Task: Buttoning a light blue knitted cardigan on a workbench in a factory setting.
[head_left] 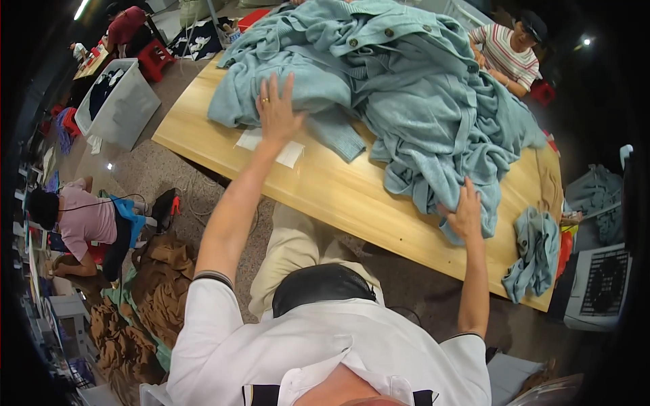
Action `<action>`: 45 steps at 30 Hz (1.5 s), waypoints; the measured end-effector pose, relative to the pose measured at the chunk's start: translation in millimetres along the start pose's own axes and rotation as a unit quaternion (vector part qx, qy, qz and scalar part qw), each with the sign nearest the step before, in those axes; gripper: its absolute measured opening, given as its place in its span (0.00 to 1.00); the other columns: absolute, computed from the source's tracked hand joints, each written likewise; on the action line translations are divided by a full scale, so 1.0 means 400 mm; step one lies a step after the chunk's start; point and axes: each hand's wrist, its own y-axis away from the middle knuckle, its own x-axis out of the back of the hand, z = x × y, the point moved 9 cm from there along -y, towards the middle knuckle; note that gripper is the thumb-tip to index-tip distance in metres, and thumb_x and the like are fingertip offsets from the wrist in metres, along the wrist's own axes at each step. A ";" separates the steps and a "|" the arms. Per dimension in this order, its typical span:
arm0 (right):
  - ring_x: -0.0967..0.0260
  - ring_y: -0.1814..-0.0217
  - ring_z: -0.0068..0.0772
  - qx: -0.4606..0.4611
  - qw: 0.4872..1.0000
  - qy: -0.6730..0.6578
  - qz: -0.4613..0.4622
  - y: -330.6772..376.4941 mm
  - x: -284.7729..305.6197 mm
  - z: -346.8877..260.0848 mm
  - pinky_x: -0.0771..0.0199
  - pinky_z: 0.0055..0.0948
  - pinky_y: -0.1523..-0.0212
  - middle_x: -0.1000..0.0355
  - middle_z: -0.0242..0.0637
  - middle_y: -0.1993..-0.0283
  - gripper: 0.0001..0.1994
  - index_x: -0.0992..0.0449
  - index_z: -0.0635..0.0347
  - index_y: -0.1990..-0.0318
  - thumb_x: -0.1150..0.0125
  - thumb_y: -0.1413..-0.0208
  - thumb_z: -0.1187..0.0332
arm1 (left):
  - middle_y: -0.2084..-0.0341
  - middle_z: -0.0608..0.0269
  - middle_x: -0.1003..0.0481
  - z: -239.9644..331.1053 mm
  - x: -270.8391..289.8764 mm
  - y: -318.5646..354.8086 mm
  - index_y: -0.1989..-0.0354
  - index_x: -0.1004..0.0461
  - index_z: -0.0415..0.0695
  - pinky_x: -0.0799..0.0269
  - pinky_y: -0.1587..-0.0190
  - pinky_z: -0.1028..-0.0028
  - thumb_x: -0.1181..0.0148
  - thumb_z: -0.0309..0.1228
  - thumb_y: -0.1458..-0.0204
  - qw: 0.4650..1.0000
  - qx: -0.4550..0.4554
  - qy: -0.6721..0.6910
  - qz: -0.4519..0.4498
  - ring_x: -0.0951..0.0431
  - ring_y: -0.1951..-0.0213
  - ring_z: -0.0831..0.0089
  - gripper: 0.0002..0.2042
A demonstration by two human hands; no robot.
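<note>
A person in a white short-sleeved shirt, seen from above, stands at the near side of a pale wooden surface [318,183] and reaches over it with both arms. A large, rumpled pile of pale blue-green knit garments [433,115] covers the far middle of the surface, with dark buttons [388,32] showing near its far edge. The left hand [279,111], wearing a ring, lies over the pile's left part, palm down, fingers spread and raised off no fold that can be made out. White paper [250,140] lies just beneath that wrist. The right hand [464,213] is at the pile's near right edge, fingers extended against the cloth; whether its thumb pinches a fold cannot be told. A smaller blue-green bundle [531,254] lies at the near right corner, apart from that hand. At far right sits a co-worker in a striped shirt [504,57]. On the left floor are a grey-white bin [125,108] and, nearer, brown cloth [159,287].
</note>
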 end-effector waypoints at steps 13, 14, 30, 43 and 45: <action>0.46 0.19 0.63 0.149 0.961 -0.100 0.212 0.028 0.179 -0.285 0.46 0.62 0.24 0.46 0.59 0.21 0.47 0.32 0.58 0.32 0.15 0.59 0.49 | 0.67 0.58 0.24 0.450 0.231 0.293 0.61 0.26 0.45 0.30 0.52 0.55 0.35 0.22 0.60 0.911 -0.309 0.266 -0.057 0.21 0.58 0.54 0.14; 0.42 0.22 0.63 0.173 0.958 -0.132 0.189 0.022 0.156 -0.347 0.39 0.55 0.26 0.42 0.60 0.22 0.44 0.30 0.57 0.34 0.14 0.60 0.59 | 0.69 0.58 0.24 0.457 0.183 0.371 0.63 0.27 0.46 0.30 0.55 0.57 0.33 0.26 0.56 0.918 -0.265 0.275 -0.109 0.21 0.60 0.55 0.12; 0.28 0.39 0.53 0.313 0.874 -0.367 0.057 -0.090 -0.023 -0.753 0.30 0.52 0.41 0.22 0.44 0.47 0.19 0.23 0.60 0.48 0.34 0.50 0.72 | 0.27 0.34 0.43 0.154 0.079 0.405 0.20 0.52 0.40 0.44 0.26 0.44 0.18 0.45 0.61 0.970 -0.032 0.222 -0.093 0.43 0.26 0.36 0.60; 0.52 0.15 0.60 0.114 0.932 -0.341 0.056 -0.177 -0.165 -0.463 0.46 0.46 0.19 0.51 0.64 0.19 0.53 0.51 0.59 0.19 0.22 0.44 0.55 | 0.51 0.52 0.18 0.060 0.389 0.374 0.37 0.27 0.32 0.24 0.44 0.64 0.35 0.36 0.41 0.921 0.040 0.363 0.135 0.19 0.48 0.64 0.27; 0.45 0.18 0.53 0.107 0.909 -0.402 0.003 -0.255 -0.168 -0.470 0.44 0.40 0.20 0.41 0.62 0.22 0.48 0.48 0.62 0.20 0.25 0.40 0.53 | 0.43 0.55 0.21 -0.365 0.291 0.648 0.36 0.26 0.34 0.29 0.33 0.64 0.37 0.33 0.37 0.964 0.102 0.230 0.084 0.23 0.42 0.65 0.23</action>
